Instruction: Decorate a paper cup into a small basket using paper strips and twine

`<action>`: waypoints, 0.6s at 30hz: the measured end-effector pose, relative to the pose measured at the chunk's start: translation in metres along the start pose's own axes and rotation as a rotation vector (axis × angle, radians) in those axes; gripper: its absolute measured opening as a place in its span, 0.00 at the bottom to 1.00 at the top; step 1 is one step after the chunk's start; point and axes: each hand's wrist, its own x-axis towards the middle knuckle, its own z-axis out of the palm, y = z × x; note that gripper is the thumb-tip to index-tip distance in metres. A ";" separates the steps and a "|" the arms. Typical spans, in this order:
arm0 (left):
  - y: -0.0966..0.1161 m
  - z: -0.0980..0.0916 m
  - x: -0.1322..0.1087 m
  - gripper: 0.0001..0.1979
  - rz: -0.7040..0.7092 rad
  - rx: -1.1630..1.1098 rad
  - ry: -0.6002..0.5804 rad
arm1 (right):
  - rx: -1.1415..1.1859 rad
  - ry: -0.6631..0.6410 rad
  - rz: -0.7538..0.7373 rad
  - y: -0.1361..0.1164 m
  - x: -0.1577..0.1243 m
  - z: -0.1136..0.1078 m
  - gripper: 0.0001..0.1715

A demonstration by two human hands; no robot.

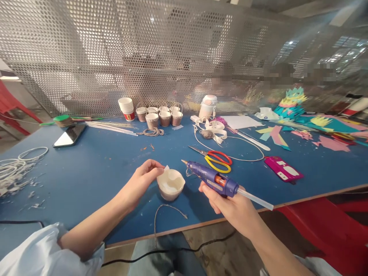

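Note:
My right hand (227, 203) is wrapped around a purple hot glue gun (207, 177), its nozzle pointing left, with a clear glue stick (255, 198) out of its back end. My left hand (145, 174) pinches the left rim of a small pale cup (170, 191), where a white tab sticks up. The cup stands upright on the blue table, and the nozzle is above and to the right of its rim, apart from it. A short piece of twine (169, 206) lies in front of the cup, over the table edge. Behind the glue gun lie scissors (218, 161) with red and yellow handles.
Several twine-wrapped cups with handles (152, 120) stand at the back beside stacked paper cups (125, 109). A phone (69, 136) and white cord (20, 165) lie left. To the right are a magenta pouch (283, 169) and coloured paper scraps (330, 142). A black cable (172, 251) crosses below the table edge.

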 end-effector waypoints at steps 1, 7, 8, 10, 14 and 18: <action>0.003 -0.002 0.000 0.12 0.007 0.047 -0.007 | -0.010 -0.003 -0.007 0.001 0.000 0.000 0.21; 0.009 -0.008 0.004 0.12 0.045 0.177 -0.084 | -0.163 0.060 -0.085 0.009 0.017 -0.006 0.17; 0.009 -0.008 0.005 0.12 0.053 0.172 -0.099 | -0.197 0.061 -0.105 0.011 0.023 -0.007 0.16; 0.009 -0.007 0.007 0.12 0.060 0.166 -0.115 | -0.249 0.054 -0.153 0.015 0.039 -0.009 0.13; 0.011 -0.005 0.007 0.09 0.061 0.200 -0.068 | -0.232 -0.019 -0.122 0.021 0.069 -0.009 0.13; 0.012 -0.003 0.009 0.08 0.083 0.273 -0.023 | -0.121 -0.101 -0.037 0.021 0.071 -0.003 0.18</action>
